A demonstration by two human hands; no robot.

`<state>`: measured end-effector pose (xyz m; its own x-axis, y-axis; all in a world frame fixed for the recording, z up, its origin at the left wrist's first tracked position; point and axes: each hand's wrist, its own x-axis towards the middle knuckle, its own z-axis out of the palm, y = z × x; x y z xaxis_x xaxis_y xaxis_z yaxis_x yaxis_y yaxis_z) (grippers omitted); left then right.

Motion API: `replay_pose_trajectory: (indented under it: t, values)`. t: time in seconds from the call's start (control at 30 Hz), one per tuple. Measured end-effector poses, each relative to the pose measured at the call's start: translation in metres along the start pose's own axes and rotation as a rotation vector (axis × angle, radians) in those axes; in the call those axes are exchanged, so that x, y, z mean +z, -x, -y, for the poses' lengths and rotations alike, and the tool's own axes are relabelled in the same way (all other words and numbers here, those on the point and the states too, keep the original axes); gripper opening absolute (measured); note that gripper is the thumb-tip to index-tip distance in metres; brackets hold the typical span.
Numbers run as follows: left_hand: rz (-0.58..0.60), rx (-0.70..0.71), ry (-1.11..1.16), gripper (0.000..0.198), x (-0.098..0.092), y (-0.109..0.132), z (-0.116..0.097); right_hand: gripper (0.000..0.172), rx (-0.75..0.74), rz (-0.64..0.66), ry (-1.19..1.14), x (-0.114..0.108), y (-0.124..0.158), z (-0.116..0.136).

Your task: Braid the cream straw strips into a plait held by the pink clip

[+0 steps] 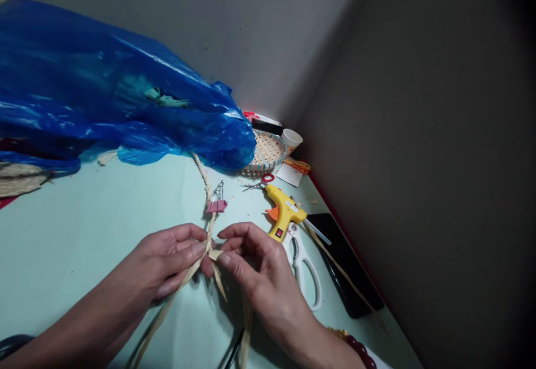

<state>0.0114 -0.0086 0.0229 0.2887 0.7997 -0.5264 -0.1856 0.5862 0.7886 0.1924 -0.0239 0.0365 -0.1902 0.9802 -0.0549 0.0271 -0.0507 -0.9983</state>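
Observation:
A pale braided cord (202, 173) runs from under the blue plastic bag down to my hands. A pink binder clip (216, 206) is clamped on it just above my fingers. My left hand (173, 257) pinches the lower end of the braid between thumb and fingers, with a long strand trailing down past the wrist. My right hand (255, 263) pinches a flat, straw-coloured strand (216, 254) beside the braid. A short loose end hangs below the join, and another strip (246, 330) hangs beneath my right hand.
A blue plastic bag (125, 90) lies along the back. Toward the right are a woven basket (270, 148), a paper cup (292, 138), small scissors (267, 178), a yellow glue gun (286, 208), white-handled scissors (312, 279) and a black tablet-like slab (352, 279). Walls border the table.

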Motion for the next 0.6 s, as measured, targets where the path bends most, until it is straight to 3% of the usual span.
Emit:
replay_pose_trajectory:
  t: [0.1, 0.3, 0.43, 0.6]
  values:
    - [0.019, 0.01, 0.028, 0.037, -0.0003, 0.0008, 0.0018, 0.013, -0.008, -0.015, -0.022, 0.0042, 0.0023, -0.0011]
    - [0.036, 0.013, 0.022, 0.028, -0.0039, 0.0023, 0.0038, 0.007, -0.005, -0.062, 0.176, 0.0098, 0.0044, -0.0036]
    - [0.036, 0.053, -0.018, 0.027, -0.0029, 0.0007, 0.0034, 0.009, 0.055, -0.039, 0.331, 0.0078, 0.0052, -0.003]
    - [-0.043, 0.096, -0.112, 0.039, 0.0033, 0.0027, 0.0006, 0.016, 0.012, 0.079, 0.424, 0.0049, 0.0038, -0.0014]
